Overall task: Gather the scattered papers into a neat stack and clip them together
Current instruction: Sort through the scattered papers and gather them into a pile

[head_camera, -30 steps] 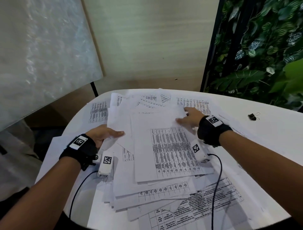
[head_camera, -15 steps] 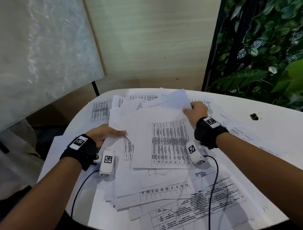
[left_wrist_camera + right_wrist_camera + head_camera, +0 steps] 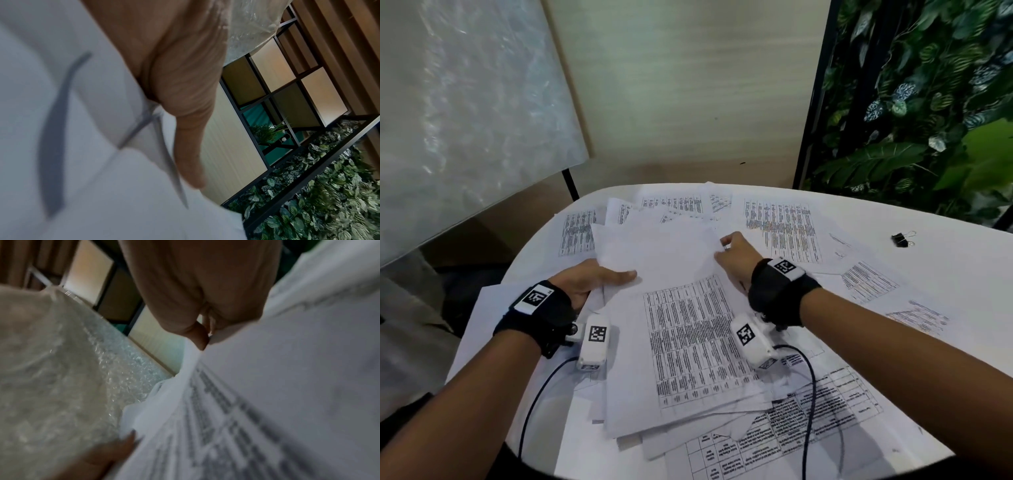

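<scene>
Printed sheets lie scattered over the white table [image 3: 945, 274]. A loose pile of papers [image 3: 681, 342] sits in the middle. My left hand [image 3: 616, 274] holds the pile's left edge, thumb on top and fingers beneath. In the left wrist view the thumb [image 3: 185, 129] lies along the paper edge [image 3: 102, 162]. My right hand [image 3: 722, 246] pinches the top sheet's far right edge. The right wrist view shows that pinch [image 3: 203, 337] on the printed sheet [image 3: 267, 394]. A black binder clip [image 3: 902, 238] lies apart at the far right.
More printed sheets [image 3: 784, 226] are spread at the far side and at the right [image 3: 866, 281]. Two camera cables [image 3: 808, 394] run over the near papers. A bubble-wrapped panel [image 3: 465, 120] leans at the left; a plant wall [image 3: 928, 102] stands behind right.
My right hand lifted the top sheet off the pile, then drew it back toward me and laid it over the pile. My left hand stayed at the pile's left edge.
</scene>
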The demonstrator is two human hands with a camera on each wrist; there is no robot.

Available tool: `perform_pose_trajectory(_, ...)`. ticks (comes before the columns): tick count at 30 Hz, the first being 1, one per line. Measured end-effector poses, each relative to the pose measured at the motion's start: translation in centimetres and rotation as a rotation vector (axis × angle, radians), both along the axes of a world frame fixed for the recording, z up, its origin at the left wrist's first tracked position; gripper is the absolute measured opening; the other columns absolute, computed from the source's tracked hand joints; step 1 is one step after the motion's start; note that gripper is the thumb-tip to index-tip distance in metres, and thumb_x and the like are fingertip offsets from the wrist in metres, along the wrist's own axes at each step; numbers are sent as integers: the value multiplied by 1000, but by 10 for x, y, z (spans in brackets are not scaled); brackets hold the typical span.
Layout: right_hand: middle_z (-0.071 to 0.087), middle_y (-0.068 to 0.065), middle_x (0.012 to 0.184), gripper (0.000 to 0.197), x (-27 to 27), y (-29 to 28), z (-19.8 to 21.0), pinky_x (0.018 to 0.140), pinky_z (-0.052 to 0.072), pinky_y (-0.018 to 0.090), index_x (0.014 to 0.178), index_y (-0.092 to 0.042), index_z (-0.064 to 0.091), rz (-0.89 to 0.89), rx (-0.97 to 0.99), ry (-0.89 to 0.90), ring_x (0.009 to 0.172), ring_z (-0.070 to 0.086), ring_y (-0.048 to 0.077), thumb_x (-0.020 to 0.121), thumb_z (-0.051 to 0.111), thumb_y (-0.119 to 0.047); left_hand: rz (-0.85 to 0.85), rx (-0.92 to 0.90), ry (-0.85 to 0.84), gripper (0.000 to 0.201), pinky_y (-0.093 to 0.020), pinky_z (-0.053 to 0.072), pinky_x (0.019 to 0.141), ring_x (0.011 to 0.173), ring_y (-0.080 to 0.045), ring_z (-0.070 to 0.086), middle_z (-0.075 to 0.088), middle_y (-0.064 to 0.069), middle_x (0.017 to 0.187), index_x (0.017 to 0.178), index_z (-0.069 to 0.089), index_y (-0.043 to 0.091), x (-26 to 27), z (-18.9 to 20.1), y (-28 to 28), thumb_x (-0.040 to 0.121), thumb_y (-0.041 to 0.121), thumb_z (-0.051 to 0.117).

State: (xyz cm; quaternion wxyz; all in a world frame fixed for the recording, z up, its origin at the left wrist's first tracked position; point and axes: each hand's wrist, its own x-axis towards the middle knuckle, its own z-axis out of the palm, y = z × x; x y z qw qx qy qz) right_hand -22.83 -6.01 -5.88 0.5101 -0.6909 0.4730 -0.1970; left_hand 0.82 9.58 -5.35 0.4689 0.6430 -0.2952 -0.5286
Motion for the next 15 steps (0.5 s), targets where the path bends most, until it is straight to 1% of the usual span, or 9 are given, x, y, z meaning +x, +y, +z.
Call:
perform_pose_trajectory(2, 54, 8, 85, 28, -5, 0, -1, 51, 38, 27, 119, -14, 43, -12, 38, -40, 59, 48, 20, 92, 51, -11, -7, 0, -2, 82, -47, 41, 112, 118, -32, 66, 68, -17, 129, 127, 65, 4, 0, 0, -1, 53, 14, 97)
perform_pose_trajectory(4, 57, 8, 101, 36, -18, -18, 2, 69, 53, 33, 121, -12, 46, -138, -70, -37, 82, 59, 23, 87, 56, -8, 26, 0, -23, 54, -48, 42, 111, 113, -31, 66, 67, -19, 130, 128, 64, 2, -2, 1, -1, 76, -2, 77)
perform_pose_trajectory(6, 56, 10, 114, 36, -34, -40, 7, 90, 52, 38, 119, -8, 49, -279, -111, -34, 103, 59, 28, 84, 59, -10, 47, -16, 6, 45, -44, 54, 97, 103, -31, 70, 68, -19, 128, 131, 62, 2, -5, 2, 0, 87, -8, 62)
perform_pose_trajectory(7, 58, 12, 114, 25, -42, -50, 5, 90, 50, 35, 109, -7, 52, -291, -81, 7, 106, 59, 29, 85, 58, -13, 47, -32, 46, 43, -40, 60, 86, 99, -31, 73, 69, -19, 127, 130, 62, 3, -5, 2, 1, 89, -8, 59)
perform_pose_trajectory(8, 60, 13, 109, 9, -47, -50, 12, 86, 47, 31, 93, -8, 51, -251, 27, 52, 104, 59, 29, 87, 57, -12, 38, -53, 96, 43, -38, 62, 79, 98, -31, 74, 69, -18, 126, 129, 63, 4, -5, 2, 1, 88, -6, 60)
perform_pose_trajectory(10, 63, 15, 101, 12, -47, -48, 7, 73, 40, 27, 83, -9, 44, -93, -69, 296, 90, 58, 28, 93, 52, -6, 10, -81, 196, 53, -39, 62, 78, 103, -32, 73, 70, -18, 126, 127, 66, 5, -4, 4, 3, 75, 2, 78)
perform_pose_trajectory(12, 59, 14, 90, 4, -43, -28, 16, 57, 38, 23, 90, -6, 48, -58, 4, 87, 73, 52, 25, 93, 46, -4, -45, -52, 201, 84, -40, 61, 86, 111, -31, 70, 67, -18, 130, 128, 66, 5, -6, 6, 1, 51, 13, 98)
perform_pose_trajectory(13, 59, 12, 88, 7, -39, -24, 11, 51, 40, 20, 93, -5, 51, -44, -68, 67, 71, 53, 22, 92, 45, -2, -74, -34, 176, 96, -39, 60, 88, 112, -31, 69, 67, -17, 131, 129, 64, 5, -6, 5, 0, 42, 15, 101)
perform_pose_trajectory(15, 64, 13, 91, 16, -36, -15, 11, 53, 47, 15, 95, -5, 56, 11, -5, -28, 74, 58, 20, 91, 43, 3, -113, 4, 100, 105, -43, 60, 88, 108, -34, 71, 69, -19, 126, 128, 63, 5, -5, 3, -3, 31, 16, 103)
